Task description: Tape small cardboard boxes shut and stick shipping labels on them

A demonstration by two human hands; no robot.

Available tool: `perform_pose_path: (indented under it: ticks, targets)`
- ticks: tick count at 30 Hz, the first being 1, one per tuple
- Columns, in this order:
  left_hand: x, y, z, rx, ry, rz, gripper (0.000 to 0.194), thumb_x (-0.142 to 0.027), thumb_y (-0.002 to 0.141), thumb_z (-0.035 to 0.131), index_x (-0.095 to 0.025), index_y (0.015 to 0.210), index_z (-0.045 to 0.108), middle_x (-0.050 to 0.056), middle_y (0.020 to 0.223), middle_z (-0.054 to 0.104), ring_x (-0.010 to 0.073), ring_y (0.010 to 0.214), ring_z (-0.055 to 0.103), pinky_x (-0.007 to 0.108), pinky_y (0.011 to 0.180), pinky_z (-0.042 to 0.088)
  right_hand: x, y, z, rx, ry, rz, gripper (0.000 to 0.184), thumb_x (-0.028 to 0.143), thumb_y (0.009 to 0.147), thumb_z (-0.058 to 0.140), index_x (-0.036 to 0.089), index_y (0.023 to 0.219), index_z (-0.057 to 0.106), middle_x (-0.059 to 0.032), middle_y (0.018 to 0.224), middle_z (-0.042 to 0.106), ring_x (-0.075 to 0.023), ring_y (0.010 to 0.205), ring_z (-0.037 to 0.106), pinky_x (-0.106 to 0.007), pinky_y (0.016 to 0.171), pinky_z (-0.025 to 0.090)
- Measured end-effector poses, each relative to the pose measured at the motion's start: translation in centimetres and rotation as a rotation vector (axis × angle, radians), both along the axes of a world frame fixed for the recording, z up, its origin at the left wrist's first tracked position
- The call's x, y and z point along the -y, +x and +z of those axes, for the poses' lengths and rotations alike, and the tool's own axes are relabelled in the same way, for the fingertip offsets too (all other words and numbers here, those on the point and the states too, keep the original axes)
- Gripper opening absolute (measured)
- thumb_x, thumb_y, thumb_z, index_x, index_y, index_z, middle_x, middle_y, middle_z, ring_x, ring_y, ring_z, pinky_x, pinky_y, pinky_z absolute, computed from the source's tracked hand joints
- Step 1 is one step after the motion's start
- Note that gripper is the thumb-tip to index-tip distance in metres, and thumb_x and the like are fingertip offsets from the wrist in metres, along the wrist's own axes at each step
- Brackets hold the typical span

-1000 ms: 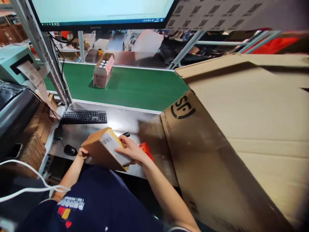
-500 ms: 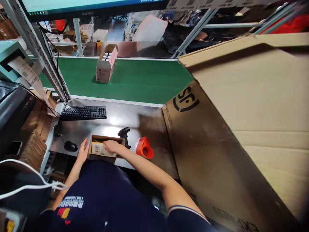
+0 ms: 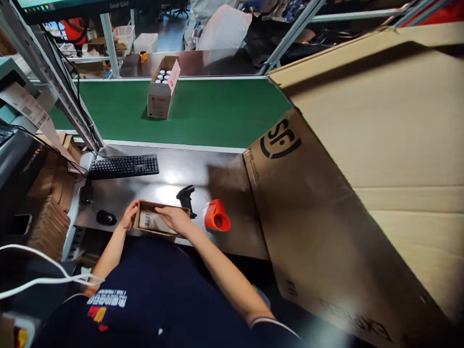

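Left hand clamped on small carton, right hand at its opening, right grip unclear

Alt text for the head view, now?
A person's left grip holds the left end of a small open cardboard box, right grip over a labelled package inside. Beyond it are a keyboard and black handheld scanner; to the right, an orange object and a large carton.

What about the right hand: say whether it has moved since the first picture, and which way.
Yes: the right hand has moved left, judged against the black scanner on the metal bench.
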State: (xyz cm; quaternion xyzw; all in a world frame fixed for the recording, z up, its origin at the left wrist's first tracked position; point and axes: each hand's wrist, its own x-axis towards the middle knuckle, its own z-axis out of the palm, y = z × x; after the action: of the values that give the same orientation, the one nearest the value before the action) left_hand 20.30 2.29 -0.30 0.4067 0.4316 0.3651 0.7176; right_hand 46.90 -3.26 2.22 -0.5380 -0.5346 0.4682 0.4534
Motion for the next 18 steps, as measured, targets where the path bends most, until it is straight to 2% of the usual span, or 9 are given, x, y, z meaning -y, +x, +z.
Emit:
perform_pose_path:
  ticks: [2, 4, 6, 8, 10, 12, 15, 16, 18]
  targets:
    - [-0.1, -0.5, 0.0, 0.012, -0.023, -0.009, 0.085, -0.073, 0.068, 0.094, -0.019, 0.131, 0.076, 0.015, 0.143, 0.074, 0.0394, 0.138, 0.065, 0.053, 0.125, 0.047, 2.5, 3.4, -0.4, 0.003, 0.003, -0.154, 0.041, 0.055, 0.09, 0.077, 0.024, 0.115, 0.086, -0.0102, 0.111, 0.084, -0.028, 0.1, 0.077, -0.048, 0.103, 0.062]
    - [-0.2, -1.0, -0.2, 0.028, -0.041, -0.05, 0.092, -0.076, 0.065, 0.095, -0.02, 0.135, 0.076, 0.016, 0.153, 0.069, 0.0404, 0.148, 0.058, 0.053, 0.13, 0.042, 4.6, 6.1, -1.9, -0.102, -0.077, -0.299, 0.052, 0.063, 0.085, 0.081, 0.023, 0.119, 0.083, -0.0121, 0.117, 0.082, -0.0294, 0.108, 0.076, -0.051, 0.106, 0.062]
    - [-0.2, -1.3, -0.6, 0.01, -0.045, -0.127, 0.097, -0.077, 0.062, 0.096, -0.022, 0.139, 0.074, 0.017, 0.157, 0.065, 0.0411, 0.151, 0.056, 0.054, 0.129, 0.043, 5.9, 7.1, -4.0, -0.291, -0.228, -0.227, 0.071, 0.071, 0.072, 0.088, 0.023, 0.123, 0.079, -0.0133, 0.123, 0.08, -0.0318, 0.116, 0.076, -0.053, 0.11, 0.06]
    - [-0.1, -1.3, -1.1, -0.098, -0.02, -0.188, 0.098, -0.071, 0.06, 0.1, -0.022, 0.14, 0.072, 0.017, 0.15, 0.067, 0.0404, 0.143, 0.061, 0.055, 0.124, 0.048, 6.1, 6.6, -6.2, -0.385, -0.331, -0.052, 0.081, 0.08, 0.071, 0.083, 0.024, 0.129, 0.074, -0.0144, 0.132, 0.078, -0.0329, 0.124, 0.074, -0.056, 0.114, 0.058]
    - [0.0, -0.8, -1.5, -0.297, 0.071, -0.18, 0.093, -0.057, 0.059, 0.104, -0.023, 0.139, 0.071, 0.015, 0.141, 0.07, 0.0382, 0.135, 0.065, 0.058, 0.123, 0.048, 5.6, 5.1, -7.8, -0.343, -0.34, -0.022, 0.081, 0.082, 0.076, 0.078, 0.025, 0.132, 0.069, -0.0154, 0.136, 0.075, -0.0332, 0.129, 0.071, -0.057, 0.116, 0.056]
    - [0.2, -0.2, -1.5, -0.479, 0.209, -0.125, 0.089, -0.043, 0.061, 0.102, -0.024, 0.141, 0.068, 0.013, 0.141, 0.067, 0.0381, 0.138, 0.061, 0.062, 0.128, 0.041, 5.0, 3.6, -8.6, -0.231, -0.316, -0.076, 0.081, 0.078, 0.073, 0.083, 0.023, 0.13, 0.066, -0.0177, 0.138, 0.072, -0.0355, 0.133, 0.068, -0.06, 0.119, 0.053]
    - [0.7, 0.3, -0.9, -0.551, 0.355, -0.093, 0.089, -0.036, 0.067, 0.096, -0.025, 0.149, 0.061, 0.015, 0.152, 0.061, 0.0389, 0.147, 0.055, 0.062, 0.132, 0.035, 4.8, 2.1, -9.0, -0.115, -0.277, -0.171, 0.091, 0.072, 0.069, 0.087, 0.021, 0.14, 0.059, -0.0213, 0.146, 0.066, -0.0394, 0.139, 0.063, -0.065, 0.123, 0.047]
    - [0.9, 0.2, -0.7, -0.544, 0.398, -0.086, 0.086, -0.036, 0.07, 0.095, -0.025, 0.148, 0.062, 0.015, 0.152, 0.061, 0.0385, 0.146, 0.056, 0.06, 0.132, 0.036, 5.0, 1.8, -9.2, -0.061, -0.216, -0.207, 0.093, 0.07, 0.072, 0.085, 0.02, 0.146, 0.056, -0.0225, 0.151, 0.063, -0.0394, 0.142, 0.061, -0.065, 0.125, 0.045]
    - [1.3, -0.4, -0.3, -0.536, 0.487, -0.045, 0.067, -0.036, 0.078, 0.09, -0.024, 0.14, 0.068, 0.016, 0.146, 0.067, 0.0372, 0.141, 0.061, 0.057, 0.13, 0.04, 5.8, 1.6, -9.5, 0.068, -0.033, -0.272, 0.087, 0.061, 0.085, 0.08, 0.02, 0.156, 0.051, -0.0238, 0.16, 0.058, -0.0377, 0.148, 0.059, -0.063, 0.128, 0.044]
